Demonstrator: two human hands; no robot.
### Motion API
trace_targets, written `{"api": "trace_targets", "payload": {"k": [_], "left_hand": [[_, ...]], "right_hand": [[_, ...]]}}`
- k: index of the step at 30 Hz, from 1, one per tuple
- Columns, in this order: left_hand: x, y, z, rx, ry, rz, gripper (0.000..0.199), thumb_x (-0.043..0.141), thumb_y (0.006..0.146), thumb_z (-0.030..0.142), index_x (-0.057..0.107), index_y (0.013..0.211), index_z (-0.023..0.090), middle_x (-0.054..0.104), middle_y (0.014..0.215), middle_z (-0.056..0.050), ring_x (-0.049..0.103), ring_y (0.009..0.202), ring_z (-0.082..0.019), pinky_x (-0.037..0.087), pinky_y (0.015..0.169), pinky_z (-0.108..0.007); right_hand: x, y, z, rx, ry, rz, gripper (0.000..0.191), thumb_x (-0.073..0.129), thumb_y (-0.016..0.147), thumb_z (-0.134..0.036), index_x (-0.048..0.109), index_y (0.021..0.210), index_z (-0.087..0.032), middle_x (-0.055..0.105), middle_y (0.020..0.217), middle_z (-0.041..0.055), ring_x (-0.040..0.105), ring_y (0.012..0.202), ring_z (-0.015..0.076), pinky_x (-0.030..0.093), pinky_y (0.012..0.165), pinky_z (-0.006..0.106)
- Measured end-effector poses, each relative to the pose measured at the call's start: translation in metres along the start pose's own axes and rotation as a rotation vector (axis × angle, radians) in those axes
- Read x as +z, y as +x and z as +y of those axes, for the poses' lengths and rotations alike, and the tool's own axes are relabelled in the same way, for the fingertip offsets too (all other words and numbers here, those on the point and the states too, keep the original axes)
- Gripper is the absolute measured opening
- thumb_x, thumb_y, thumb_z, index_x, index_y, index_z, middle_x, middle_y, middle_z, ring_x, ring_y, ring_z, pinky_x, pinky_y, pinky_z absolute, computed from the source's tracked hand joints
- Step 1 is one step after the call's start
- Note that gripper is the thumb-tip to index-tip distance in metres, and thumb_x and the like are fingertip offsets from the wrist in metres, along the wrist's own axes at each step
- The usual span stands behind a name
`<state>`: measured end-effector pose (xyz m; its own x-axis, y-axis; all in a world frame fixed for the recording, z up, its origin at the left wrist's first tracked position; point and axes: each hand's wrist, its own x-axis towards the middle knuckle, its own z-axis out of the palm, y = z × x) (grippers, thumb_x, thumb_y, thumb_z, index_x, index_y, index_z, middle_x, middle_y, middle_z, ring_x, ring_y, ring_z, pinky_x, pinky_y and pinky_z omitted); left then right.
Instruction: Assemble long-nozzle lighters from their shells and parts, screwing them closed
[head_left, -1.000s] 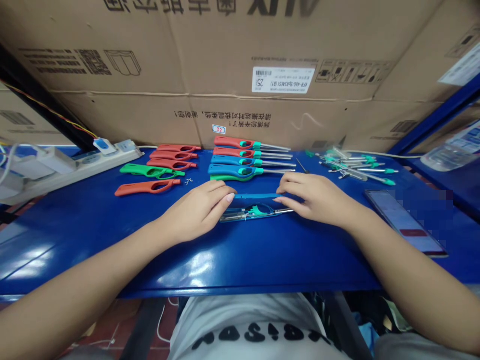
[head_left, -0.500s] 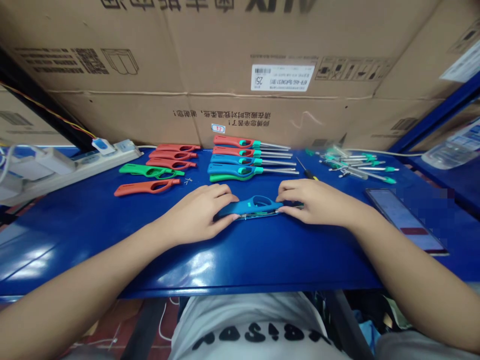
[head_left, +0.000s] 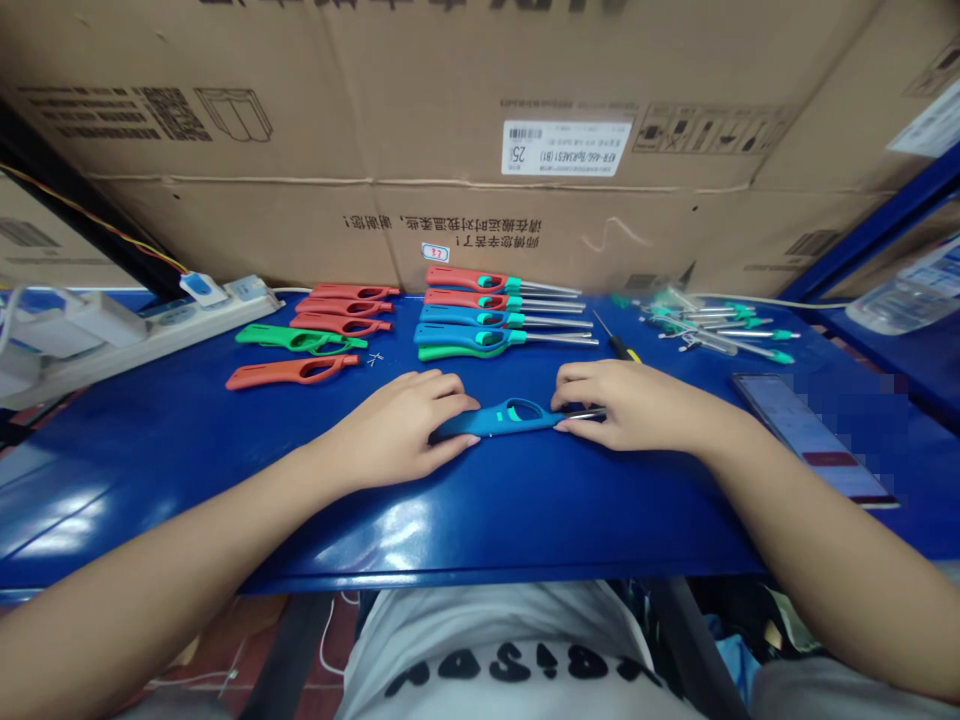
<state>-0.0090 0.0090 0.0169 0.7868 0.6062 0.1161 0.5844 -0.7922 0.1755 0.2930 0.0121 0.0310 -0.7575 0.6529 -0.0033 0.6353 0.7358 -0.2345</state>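
A blue long-neck lighter point(head_left: 501, 420) with a green trigger lies crosswise between my hands, low over the blue table point(head_left: 480, 520). My left hand point(head_left: 409, 425) pinches the handle end between thumb and fingers. At the neck end my right hand point(head_left: 619, 405) grips the lighter, and its metal tube passes under my palm. The two halves of the blue casing sit together along the side facing me. Behind it are several long-neck lighters point(head_left: 469, 340) with metal tubes, red, blue and green. Red and green handle casings point(head_left: 296, 371) lie to the left.
A screwdriver point(head_left: 616, 338) and a pile of metal tubes with green parts point(head_left: 720, 325) lie at the back right. A phone point(head_left: 810, 435) rests by my right forearm. The power strip point(head_left: 157, 335) is at left, a plastic bottle point(head_left: 904, 295) at far right, a cardboard box point(head_left: 420, 130) behind.
The gap along the near side of the blue lighter, where inner parts showed, has closed. The lighter has rolled slightly, showing more of its trigger. Both hands have kept their places.
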Motion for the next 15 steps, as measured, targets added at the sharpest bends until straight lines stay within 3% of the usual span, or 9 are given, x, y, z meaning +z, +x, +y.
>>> {"api": "trace_targets", "payload": {"k": [15], "left_hand": [[-0.0008, -0.0037, 0.0003, -0.001, 0.060, -0.013, 0.035, 0.055, 0.099, 0.040, 0.066, 0.126, 0.020, 0.066, 0.111, -0.007, 0.065, 0.097, -0.024, 0.051, 0.084, -0.040]], "right_hand": [[0.0032, 0.0020, -0.0015, -0.001, 0.026, -0.013, 0.018, 0.060, 0.096, -0.035, 0.065, 0.092, -0.018, 0.063, 0.095, 0.0062, 0.061, 0.086, 0.0203, 0.046, 0.077, 0.032]]}}
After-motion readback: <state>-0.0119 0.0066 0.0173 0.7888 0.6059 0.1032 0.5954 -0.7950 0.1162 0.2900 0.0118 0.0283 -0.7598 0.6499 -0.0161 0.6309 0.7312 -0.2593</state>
